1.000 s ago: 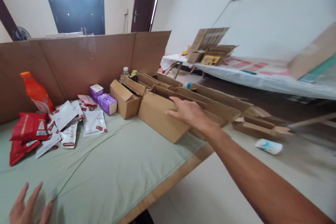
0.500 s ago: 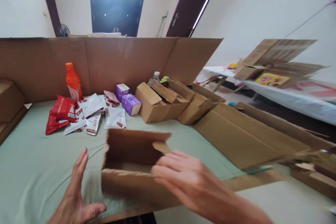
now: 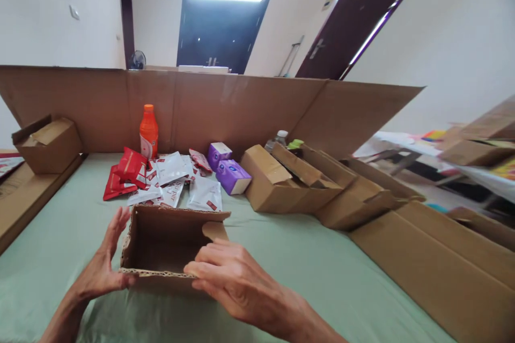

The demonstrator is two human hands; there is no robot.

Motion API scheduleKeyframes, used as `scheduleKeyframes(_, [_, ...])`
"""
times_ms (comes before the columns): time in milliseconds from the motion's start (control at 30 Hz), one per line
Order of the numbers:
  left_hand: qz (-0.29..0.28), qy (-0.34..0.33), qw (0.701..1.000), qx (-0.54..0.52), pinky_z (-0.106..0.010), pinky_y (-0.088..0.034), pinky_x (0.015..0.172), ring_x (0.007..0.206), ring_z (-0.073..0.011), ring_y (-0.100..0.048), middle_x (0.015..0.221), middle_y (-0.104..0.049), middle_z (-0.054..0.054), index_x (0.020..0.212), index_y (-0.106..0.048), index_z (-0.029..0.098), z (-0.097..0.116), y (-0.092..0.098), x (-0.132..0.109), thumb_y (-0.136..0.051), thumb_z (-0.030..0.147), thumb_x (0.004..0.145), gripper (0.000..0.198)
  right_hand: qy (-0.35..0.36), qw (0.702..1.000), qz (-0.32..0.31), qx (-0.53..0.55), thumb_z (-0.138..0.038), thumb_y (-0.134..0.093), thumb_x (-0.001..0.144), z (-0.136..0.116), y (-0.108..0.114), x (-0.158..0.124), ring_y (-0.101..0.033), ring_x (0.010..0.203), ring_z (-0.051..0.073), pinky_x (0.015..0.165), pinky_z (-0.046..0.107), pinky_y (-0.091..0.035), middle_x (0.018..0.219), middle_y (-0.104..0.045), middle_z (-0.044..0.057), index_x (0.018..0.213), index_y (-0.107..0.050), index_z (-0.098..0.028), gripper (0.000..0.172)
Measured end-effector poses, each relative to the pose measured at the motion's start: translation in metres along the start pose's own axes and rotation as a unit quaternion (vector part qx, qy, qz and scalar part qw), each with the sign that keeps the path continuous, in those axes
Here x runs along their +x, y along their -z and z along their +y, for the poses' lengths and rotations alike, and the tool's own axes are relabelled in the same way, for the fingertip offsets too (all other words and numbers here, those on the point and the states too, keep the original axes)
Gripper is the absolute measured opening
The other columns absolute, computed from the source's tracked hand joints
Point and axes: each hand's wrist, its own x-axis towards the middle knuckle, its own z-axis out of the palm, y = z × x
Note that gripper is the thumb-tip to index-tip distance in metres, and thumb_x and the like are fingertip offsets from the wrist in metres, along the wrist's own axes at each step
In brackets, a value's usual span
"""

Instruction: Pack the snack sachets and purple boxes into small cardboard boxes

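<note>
Right hand (image 3: 237, 278) pinches the near rim of box (image 3: 164, 236) toward its right end; left hand (image 3: 102, 268) spread around the left end, thumb at near corner. Box at near side of cloth (image 3: 289, 257), before packets (image 3: 173, 169). Open cloth rightward to cartons (image 3: 273, 198), leftward to cardboard slab (image 3: 38, 201). Opening up, long axis left-right.

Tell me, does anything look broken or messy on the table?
Yes: the open box between the left hand and right hand has ragged edges, as if roughly cut. Behind it, white packets lie in a jumbled heap. I see no spill.
</note>
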Motion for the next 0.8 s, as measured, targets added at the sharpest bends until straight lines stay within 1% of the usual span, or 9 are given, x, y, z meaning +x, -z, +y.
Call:
scheduleKeyframes(133, [-0.053,0.019,0.997,-0.044,-0.063,-0.033,0.120,0.150,-0.0447,-0.034,0.169,-0.022,-0.019,0.164,0.001,0.030,-0.004,-0.014,0.008,-0.073,0.083,0.067,0.134,-0.052,0.997,-0.011,0.062,-0.026,-0.061,0.101,0.004,0.002,-0.004,-0.058,0.075,0.015,0.070,0.028,-0.042,0.082,-0.066,0.002,0.092,-0.070,-0.020,0.014])
scheduleKeyframes(233, [-0.039,0.017,0.999,-0.022,-0.062,-0.038,0.118,0.147,-0.0449,-0.039,0.169,-0.025,-0.017,0.164,-0.002,0.031,-0.005,-0.012,0.003,-0.073,0.078,0.072,0.126,-0.058,0.982,0.020,0.178,-0.059,-0.054,0.101,0.007,0.008,-0.008,-0.065,0.081,0.018,0.075,0.029,-0.050,0.089,-0.072,0.007,0.101,-0.074,-0.019,0.045])
scheduleKeyframes(300, [-0.026,0.019,0.999,0.005,-0.062,-0.039,0.117,0.146,-0.0450,-0.042,0.167,-0.029,-0.016,0.164,-0.009,0.033,-0.007,-0.005,-0.004,-0.073,0.074,0.074,0.118,-0.075,0.965,0.077,0.241,-0.069,-0.044,0.100,0.012,0.016,-0.010,-0.069,0.087,0.021,0.078,0.032,-0.054,0.094,-0.074,0.010,0.105,-0.075,-0.019,0.059])
scheduleKeyframes(433, [-0.014,0.029,0.999,0.039,-0.061,-0.033,0.120,0.149,-0.0444,-0.037,0.168,-0.028,-0.012,0.163,-0.017,0.032,-0.013,0.009,-0.022,-0.072,0.068,0.078,0.108,-0.159,0.947,0.181,0.213,-0.048,-0.050,0.105,0.041,0.035,0.012,-0.071,0.079,0.020,0.072,0.029,-0.056,0.087,-0.076,0.006,0.094,-0.075,-0.021,0.039])
scheduleKeyframes(500, [-0.014,0.024,0.999,0.042,-0.061,-0.029,0.122,0.151,-0.0443,-0.032,0.170,-0.024,-0.010,0.163,-0.016,0.034,-0.013,0.009,-0.028,-0.072,0.067,0.079,0.106,-0.172,0.961,0.152,0.155,-0.038,-0.055,0.102,0.066,0.035,0.046,-0.070,0.078,0.019,0.072,0.028,-0.056,0.087,-0.076,0.005,0.093,-0.075,-0.021,0.028])
scheduleKeyframes(567, [-0.017,0.021,0.999,0.040,-0.061,-0.027,0.123,0.152,-0.0443,-0.028,0.171,-0.022,-0.009,0.163,-0.014,0.035,-0.011,0.005,-0.031,-0.071,0.068,0.079,0.106,-0.139,0.985,0.078,0.072,-0.029,-0.056,0.100,0.093,0.025,0.095,-0.071,0.088,0.021,0.078,0.030,-0.055,0.099,-0.078,0.005,0.102,-0.075,-0.021,0.021])
scheduleKeyframes(633, [-0.025,0.035,0.998,0.034,-0.061,-0.029,0.122,0.153,-0.0447,-0.026,0.171,-0.020,-0.009,0.163,-0.010,0.035,-0.010,-0.001,-0.032,-0.072,0.070,0.077,0.111,-0.082,0.994,-0.021,-0.065,-0.018,-0.052,0.099,0.116,0.006,0.156,-0.069,0.100,0.022,0.084,0.031,-0.053,0.115,-0.076,0.008,0.119,-0.071,-0.020,0.028])
scheduleKeyframes(700, [-0.032,0.055,0.997,0.041,-0.061,-0.033,0.121,0.153,-0.0456,-0.025,0.171,-0.019,-0.009,0.164,-0.007,0.035,-0.011,-0.006,-0.033,-0.076,0.069,0.074,0.119,-0.019,0.967,-0.123,-0.224,-0.009,-0.046,0.098,0.131,-0.018,0.218,-0.064,0.110,0.025,0.086,0.034,-0.050,0.128,-0.070,0.012,0.138,-0.060,-0.018,0.044])
scheduleKeyframes(800, [-0.038,0.056,0.995,0.077,-0.062,-0.038,0.118,0.152,-0.0471,-0.026,0.171,-0.021,-0.009,0.164,-0.001,0.037,-0.022,-0.009,-0.038,-0.084,0.063,0.069,0.128,0.053,0.942,-0.189,-0.273,-0.004,-0.043,0.097,0.141,-0.053,0.297,-0.056,0.122,0.027,0.092,0.038,-0.045,0.142,-0.060,0.015,0.147,-0.053,-0.021,0.054])
